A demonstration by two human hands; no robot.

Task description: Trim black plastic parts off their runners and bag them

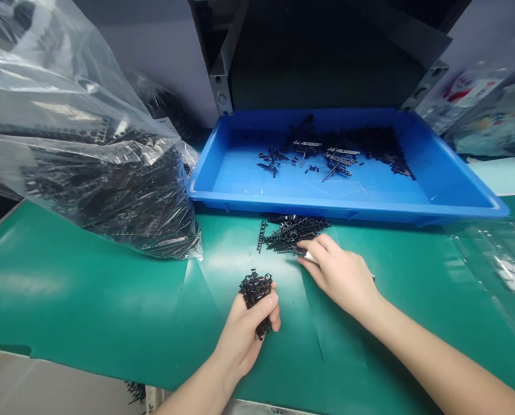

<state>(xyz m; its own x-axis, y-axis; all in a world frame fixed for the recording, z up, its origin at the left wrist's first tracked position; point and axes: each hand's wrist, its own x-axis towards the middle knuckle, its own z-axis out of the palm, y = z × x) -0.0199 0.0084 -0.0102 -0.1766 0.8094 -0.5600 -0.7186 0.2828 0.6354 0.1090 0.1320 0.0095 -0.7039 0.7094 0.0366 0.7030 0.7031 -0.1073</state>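
Note:
My left hand (257,317) is closed around a bundle of black plastic strips (254,287), whose ends stick out above the thumb and below the fingers. Above it, on the green table surface, lies a loose pile of similar black strips (294,231) with rows of small rings. At the pile's right edge, my right hand (339,271) has its fingers pinched together. A small white piece (310,257) shows between those fingers, and a dark tip pokes out behind the hand. What this object is, I cannot make out. One strip (261,235) lies slightly apart at the pile's left.
Behind the pile stands a blue tray (352,210) with black parts and scraps inside. A clear plastic bag (110,190) full of black strips leans in from the left. Clear plastic trays (491,271) with white pieces lie at right. A dark panel overhangs the blue tray.

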